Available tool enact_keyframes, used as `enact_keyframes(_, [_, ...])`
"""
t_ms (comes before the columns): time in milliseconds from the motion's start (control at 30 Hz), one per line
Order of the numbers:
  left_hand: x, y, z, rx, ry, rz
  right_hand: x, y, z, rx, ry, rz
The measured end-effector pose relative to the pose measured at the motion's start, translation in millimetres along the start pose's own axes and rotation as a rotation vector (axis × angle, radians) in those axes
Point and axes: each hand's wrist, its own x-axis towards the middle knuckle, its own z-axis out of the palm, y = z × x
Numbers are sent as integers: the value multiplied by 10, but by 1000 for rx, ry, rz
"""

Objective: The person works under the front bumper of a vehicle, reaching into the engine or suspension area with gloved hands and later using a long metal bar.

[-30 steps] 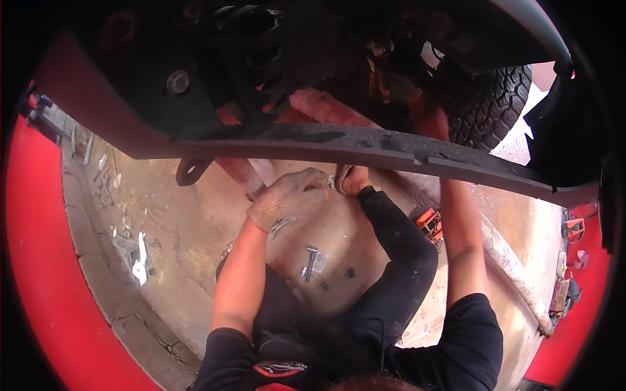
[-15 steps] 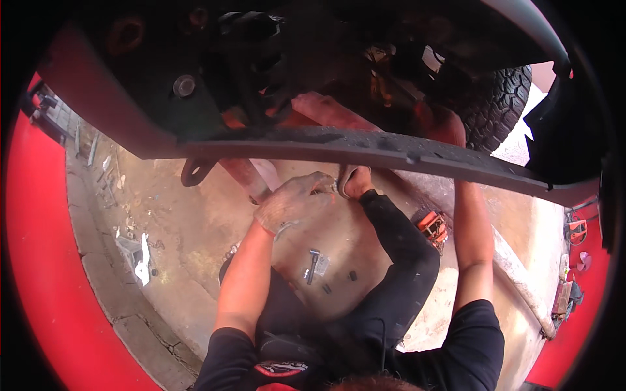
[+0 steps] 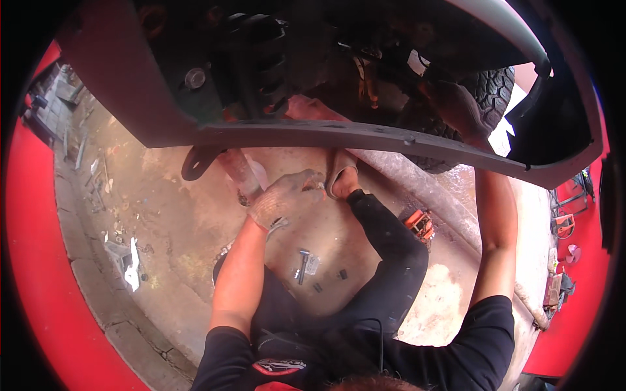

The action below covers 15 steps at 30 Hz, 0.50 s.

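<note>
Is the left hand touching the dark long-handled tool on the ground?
Apart: the head view shows bare ground between the left hand and the tool.

Dark bumper [image 3: 306,135], overhead.
Wide, matte; lower edge crosses view left to right; tab [image 3: 206,156] hangs toward left end.

Grey paving blocks [image 3: 90,283] edge a red panel [image 3: 36,254].

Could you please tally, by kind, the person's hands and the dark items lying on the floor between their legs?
Hands: 2, the left hand and the right hand
T-headed hand tool: 1
Short socket-like pieces: 2
Total: 5
</note>
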Motion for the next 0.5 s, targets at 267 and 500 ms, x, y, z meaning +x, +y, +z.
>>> enact_keyframes(267, [-34, 71, -33, -46, 48, -6, 226, 463, 166, -194, 120, -270])
enact_keyframes(500, [-71, 23, -65, 11, 89, 30, -9, 96, -110, -76, 196, -107])
